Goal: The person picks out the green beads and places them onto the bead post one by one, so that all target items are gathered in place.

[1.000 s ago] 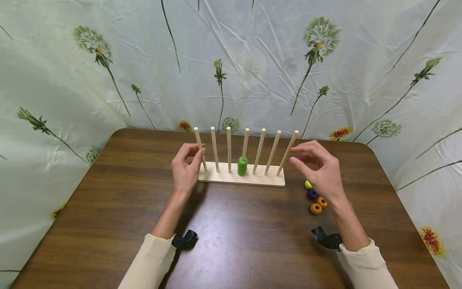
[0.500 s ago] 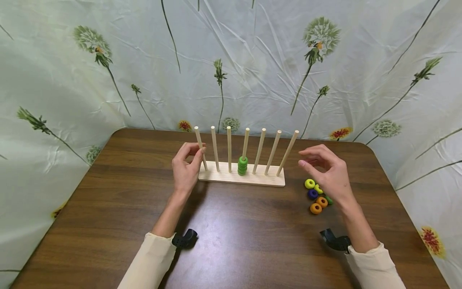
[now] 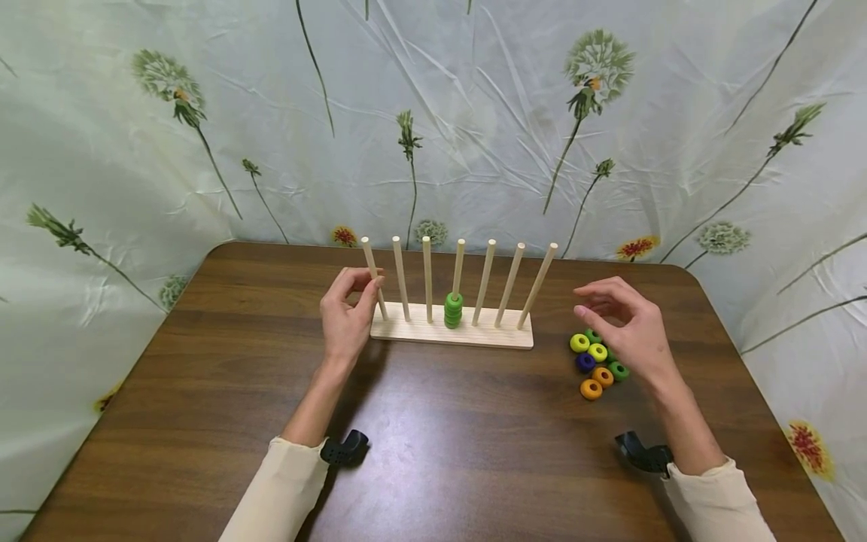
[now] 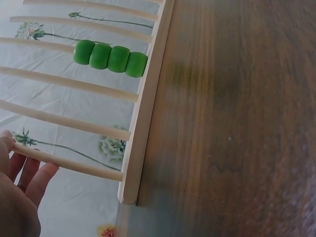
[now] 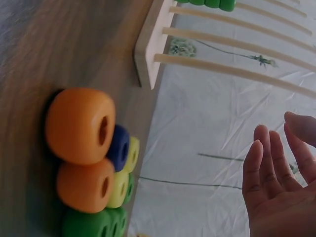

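Note:
A pale wooden peg rack [image 3: 413, 333] with a row of upright pegs stands on the table. Several green beads [image 3: 453, 310] are stacked on its middle peg, right down at the base in the left wrist view. My left hand [image 3: 348, 316] pinches the leftmost peg [image 4: 79, 167] between thumb and fingers. To the right of the rack, my right hand [image 3: 630, 327] hangs in the air with relaxed, slightly bent fingers and nothing between them. Below it lie loose beads: orange [image 5: 80, 126], dark blue [image 3: 585, 363], yellow [image 3: 579, 343] and green [image 3: 618, 370]. The hand partly covers some of them.
The brown wooden table [image 3: 433, 444] reaches back to a pale curtain [image 3: 284, 113] printed with dandelions. A black wrist mount sits on each forearm, the left mount [image 3: 345, 449] close over the tabletop.
My right hand has moved right, away from the rightmost peg, uncovering more of the yellow and green beads. The left hand stays on its peg.

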The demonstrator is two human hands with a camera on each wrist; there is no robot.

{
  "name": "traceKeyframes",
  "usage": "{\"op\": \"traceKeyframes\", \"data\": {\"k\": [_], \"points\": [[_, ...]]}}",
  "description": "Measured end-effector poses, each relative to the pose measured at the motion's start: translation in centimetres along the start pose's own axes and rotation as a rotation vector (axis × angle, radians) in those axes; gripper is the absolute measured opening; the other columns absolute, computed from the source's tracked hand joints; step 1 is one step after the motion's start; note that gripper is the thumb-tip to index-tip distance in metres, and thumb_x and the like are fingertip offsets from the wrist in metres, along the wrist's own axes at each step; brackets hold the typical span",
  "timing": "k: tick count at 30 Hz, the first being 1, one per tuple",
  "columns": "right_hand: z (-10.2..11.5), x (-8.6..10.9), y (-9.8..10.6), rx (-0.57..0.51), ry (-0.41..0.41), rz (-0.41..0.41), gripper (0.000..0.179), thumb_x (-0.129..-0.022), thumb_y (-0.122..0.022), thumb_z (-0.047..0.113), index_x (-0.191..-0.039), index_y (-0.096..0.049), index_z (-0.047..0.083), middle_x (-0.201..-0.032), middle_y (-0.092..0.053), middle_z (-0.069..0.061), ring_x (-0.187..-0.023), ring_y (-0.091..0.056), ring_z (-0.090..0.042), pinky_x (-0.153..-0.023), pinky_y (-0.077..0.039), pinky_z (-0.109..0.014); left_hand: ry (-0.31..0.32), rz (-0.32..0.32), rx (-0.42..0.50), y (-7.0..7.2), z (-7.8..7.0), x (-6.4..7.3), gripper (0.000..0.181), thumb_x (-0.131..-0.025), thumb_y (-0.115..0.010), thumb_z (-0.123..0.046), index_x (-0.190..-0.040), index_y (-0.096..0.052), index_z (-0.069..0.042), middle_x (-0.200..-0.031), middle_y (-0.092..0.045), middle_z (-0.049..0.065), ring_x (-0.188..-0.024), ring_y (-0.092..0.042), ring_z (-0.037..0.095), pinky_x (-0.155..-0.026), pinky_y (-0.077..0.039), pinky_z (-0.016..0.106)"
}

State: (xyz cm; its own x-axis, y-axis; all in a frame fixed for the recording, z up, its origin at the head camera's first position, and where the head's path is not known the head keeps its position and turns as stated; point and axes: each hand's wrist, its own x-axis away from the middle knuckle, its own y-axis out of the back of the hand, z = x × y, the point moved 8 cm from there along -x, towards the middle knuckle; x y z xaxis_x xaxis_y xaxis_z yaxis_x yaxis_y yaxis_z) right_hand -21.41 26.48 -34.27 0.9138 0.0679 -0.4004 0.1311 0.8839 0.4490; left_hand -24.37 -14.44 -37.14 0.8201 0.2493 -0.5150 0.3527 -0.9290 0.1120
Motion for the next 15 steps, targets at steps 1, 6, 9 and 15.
{"op": "traceKeyframes", "data": {"k": [1, 6, 9, 15], "points": [[-0.2, 0.1, 0.1, 0.004, -0.003, 0.001, 0.025, -0.091, -0.077, 0.0, -0.116, -0.074, 0.002, -0.106, -0.067, 0.015, -0.094, -0.066, -0.002, -0.083, -0.053, -0.009, -0.002, 0.0, -0.002, 0.0, 0.0, 0.0, 0.013, -0.096, -0.075, -0.012, -0.104, -0.077, -0.003, -0.094, -0.071, 0.015, -0.08, -0.062, 0.003, -0.064, -0.051, 0.01], [-1.0, 0.3, 0.5, 0.028, 0.001, 0.005, 0.027, -0.09, -0.077, -0.001, -0.117, -0.074, 0.001, -0.106, -0.067, 0.017, -0.094, -0.065, 0.001, -0.083, -0.052, -0.007, 0.0, 0.004, -0.014, 0.0, 0.0, 0.1, 0.013, -0.096, -0.075, -0.014, -0.104, -0.078, -0.004, -0.095, -0.072, 0.013, -0.079, -0.063, 0.005, -0.064, -0.052, 0.012], [-1.4, 0.4, 0.9, 0.037, -0.008, 0.007, 0.026, -0.091, -0.077, -0.001, -0.116, -0.074, 0.002, -0.106, -0.068, 0.014, -0.094, -0.066, 0.001, -0.083, -0.052, -0.007, 0.012, 0.002, -0.017, 0.0, 0.1, 0.1, 0.013, -0.097, -0.075, -0.016, -0.105, -0.078, -0.005, -0.094, -0.072, 0.012, -0.079, -0.062, 0.006, -0.063, -0.051, 0.012], [-2.1, 0.7, 1.5, 0.038, -0.032, 0.02, 0.025, -0.092, -0.076, 0.001, -0.116, -0.073, 0.0, -0.105, -0.067, 0.014, -0.094, -0.066, 0.0, -0.084, -0.051, -0.007, 0.02, -0.002, -0.014, 0.1, 0.2, 0.2, 0.014, -0.096, -0.076, -0.016, -0.105, -0.078, -0.006, -0.093, -0.072, 0.012, -0.079, -0.063, 0.006, -0.062, -0.05, 0.011]]}}
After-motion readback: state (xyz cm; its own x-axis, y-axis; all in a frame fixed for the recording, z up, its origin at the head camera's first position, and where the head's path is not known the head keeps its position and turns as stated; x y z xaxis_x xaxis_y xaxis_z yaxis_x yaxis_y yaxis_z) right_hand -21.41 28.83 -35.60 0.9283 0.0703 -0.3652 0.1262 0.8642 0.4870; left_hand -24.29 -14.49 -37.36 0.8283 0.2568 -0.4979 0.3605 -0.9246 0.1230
